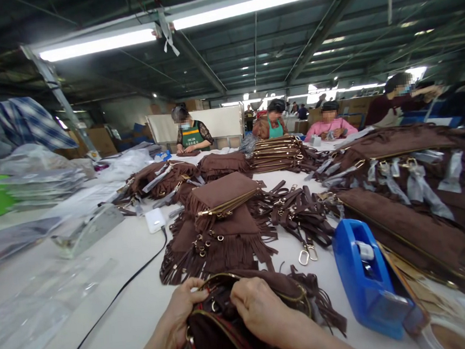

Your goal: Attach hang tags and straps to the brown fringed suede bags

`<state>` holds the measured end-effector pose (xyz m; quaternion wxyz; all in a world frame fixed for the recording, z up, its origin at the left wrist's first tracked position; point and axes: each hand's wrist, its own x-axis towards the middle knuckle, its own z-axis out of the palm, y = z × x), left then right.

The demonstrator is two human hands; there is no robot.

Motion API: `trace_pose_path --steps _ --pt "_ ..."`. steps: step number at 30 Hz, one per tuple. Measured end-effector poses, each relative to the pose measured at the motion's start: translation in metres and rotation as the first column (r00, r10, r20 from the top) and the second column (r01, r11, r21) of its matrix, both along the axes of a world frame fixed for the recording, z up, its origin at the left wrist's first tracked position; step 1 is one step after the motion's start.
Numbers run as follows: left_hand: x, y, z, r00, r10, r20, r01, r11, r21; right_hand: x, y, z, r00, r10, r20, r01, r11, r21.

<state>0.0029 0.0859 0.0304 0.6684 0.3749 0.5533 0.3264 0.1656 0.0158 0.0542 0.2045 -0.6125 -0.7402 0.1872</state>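
Note:
A brown fringed bag (225, 332) lies before me at the table's near edge, its gold zipper undone and its mouth spread. My left hand (183, 309) grips the bag's left rim, thumb on top near a small metal ring. Over the opening, my right hand (260, 308) is closed with its fingertips down at the inner edge; what they pinch is hidden. Just beyond, a stack of brown fringed pouches (226, 197) with gold zippers lies on the table. A heap of brown straps with metal clasps (301, 212) sits to its right.
A blue tape dispenser (363, 277) stands at my right, beside a large pile of brown bags (407, 213). A white device (155, 220) with a black cable lies left. Plastic bags (42, 186) are stacked far left. Co-workers (191, 132) work across the white table (118, 315).

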Motion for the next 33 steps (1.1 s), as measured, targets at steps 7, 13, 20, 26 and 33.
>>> trace_pose_path --steps 7,13,20,26,33 --pt "0.002 -0.005 -0.001 0.999 0.045 0.011 -0.045 0.999 0.012 -0.007 0.006 -0.004 0.990 -0.007 -0.139 0.002 0.999 -0.036" --pt "0.002 -0.009 0.001 0.997 0.078 -0.002 -0.078 0.994 0.075 -0.012 0.008 -0.008 0.998 -0.008 -0.060 0.007 1.000 -0.012" --pt "0.002 -0.012 0.009 0.992 0.115 -0.048 -0.108 0.986 0.129 -0.022 0.005 -0.017 0.998 -0.013 -0.057 0.014 1.000 0.012" --pt "-0.012 -0.027 0.018 0.995 -0.098 0.017 0.091 0.966 0.242 -0.027 -0.001 -0.023 0.998 0.002 -0.065 -0.001 1.000 0.022" --pt "-0.023 -0.036 0.018 0.623 -0.179 -0.761 0.704 0.553 0.446 -0.029 0.004 -0.032 0.994 0.031 -0.103 -0.036 0.999 -0.040"
